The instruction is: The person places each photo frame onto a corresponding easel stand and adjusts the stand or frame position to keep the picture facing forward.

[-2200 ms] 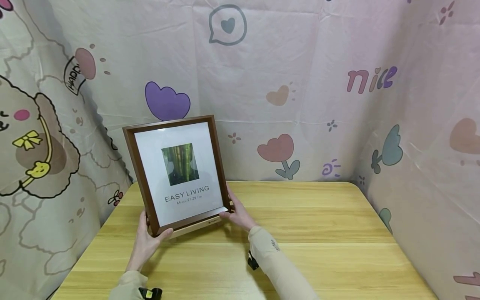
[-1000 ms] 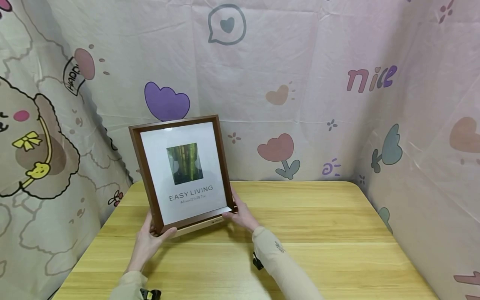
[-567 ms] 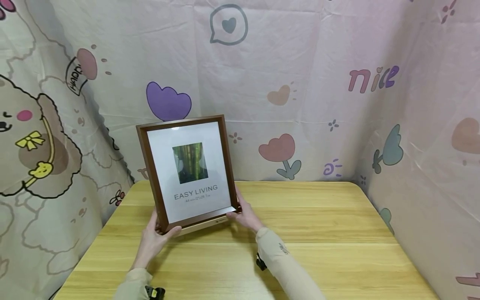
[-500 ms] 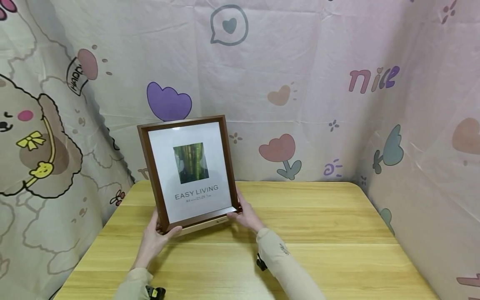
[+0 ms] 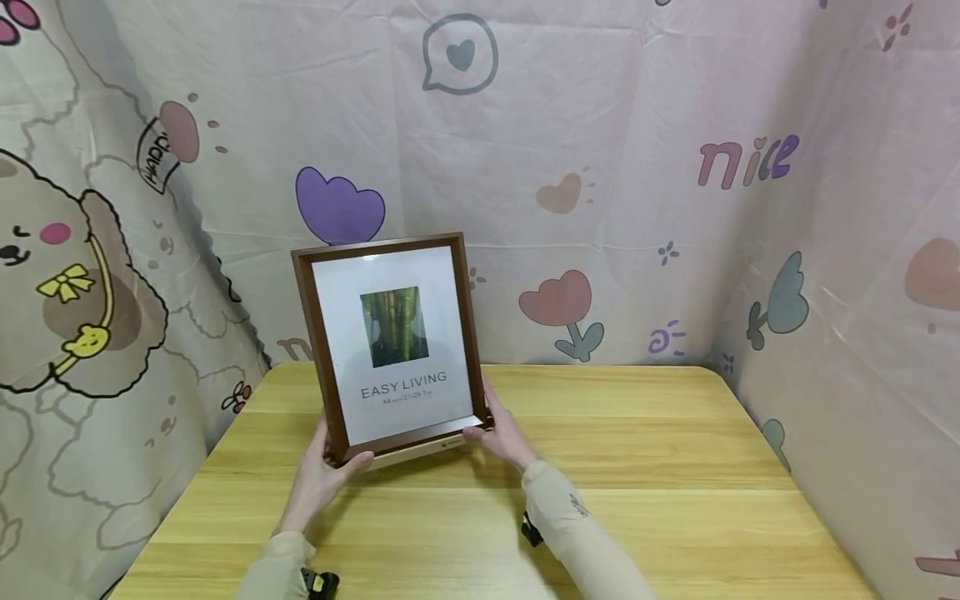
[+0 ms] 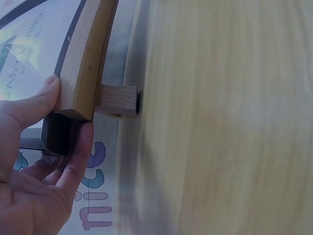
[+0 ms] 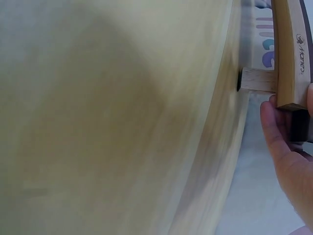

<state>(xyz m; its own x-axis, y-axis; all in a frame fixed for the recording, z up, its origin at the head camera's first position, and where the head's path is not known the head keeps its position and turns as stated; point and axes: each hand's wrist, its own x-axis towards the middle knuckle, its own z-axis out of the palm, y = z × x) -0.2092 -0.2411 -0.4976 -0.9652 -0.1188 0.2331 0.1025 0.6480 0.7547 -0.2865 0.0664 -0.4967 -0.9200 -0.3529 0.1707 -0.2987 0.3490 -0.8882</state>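
Observation:
A brown picture frame (image 5: pixel 325 358) with a white sheet and a green bamboo picture leans back, slightly turned. Its bottom edge rests on the pale wooden ledge (image 5: pixel 416 452) of a small stand, probably a tabletop easel. My left hand (image 5: pixel 311 483) grips the lower left corner, thumb on the front of the ledge and fingers behind. At the lower right corner my right hand (image 5: pixel 508 437) holds in the same way. Both wrist views show a short wooden leg (image 6: pixel 117 99) with a dark foot behind the ledge. Whether it touches the table cannot be told.
The wooden table (image 5: pixel 645 483) extends to the right and in front of the frame. A printed cloth (image 5: pixel 465 150) hangs behind the table and along both sides. Dark wrist cameras (image 5: pixel 321 583) sit on both sleeves.
Frame, ledge and both hands have shifted together to the right by a small distance, and the frame tilts slightly less sideways. Both hands keep their hold. The head view has moved slightly.

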